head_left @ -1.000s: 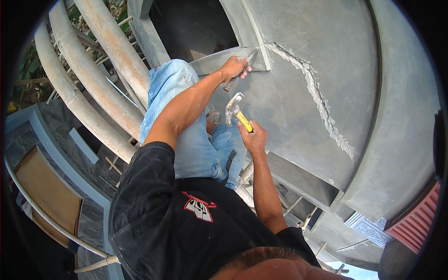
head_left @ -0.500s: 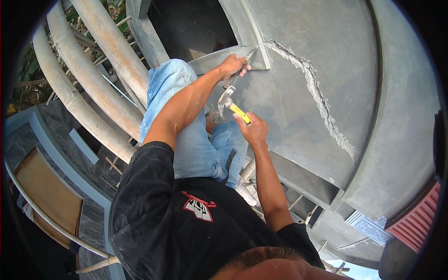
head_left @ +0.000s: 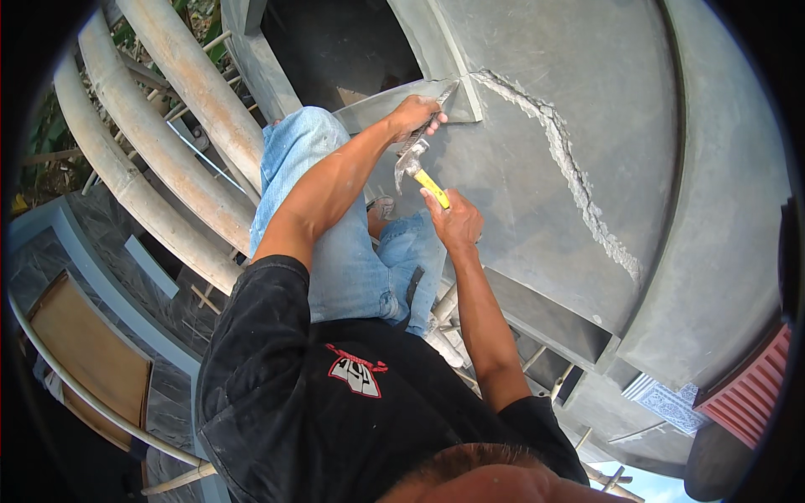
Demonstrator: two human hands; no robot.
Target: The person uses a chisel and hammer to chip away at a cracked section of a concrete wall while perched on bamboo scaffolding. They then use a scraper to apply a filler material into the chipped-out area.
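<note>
My left hand [head_left: 412,118] is wrapped round a ribbed steel chisel [head_left: 447,95]. The chisel's far tip points at the thin end of a crack beside the window opening's corner. My right hand [head_left: 457,220] grips a claw hammer [head_left: 432,188] by its yellow handle. The dusty hammer head overlaps the chisel's near end in the picture; whether they touch, I cannot tell. From the corner, a rough chipped groove [head_left: 560,142] runs down and right across the grey plastered wall [head_left: 511,201].
Thick bamboo poles [head_left: 180,142] stand at the left, close to my bent knee. A dark window opening [head_left: 340,46] lies ahead, with a rectangular recess [head_left: 545,314] lower in the wall. A wooden panel [head_left: 90,348] is at far left, red slatted work [head_left: 750,390] at right.
The hammer head has shifted slightly up, nearer to the chisel's end. My left hand keeps its hold, the chisel tip still by the crack. The whole view has moved slightly.
</note>
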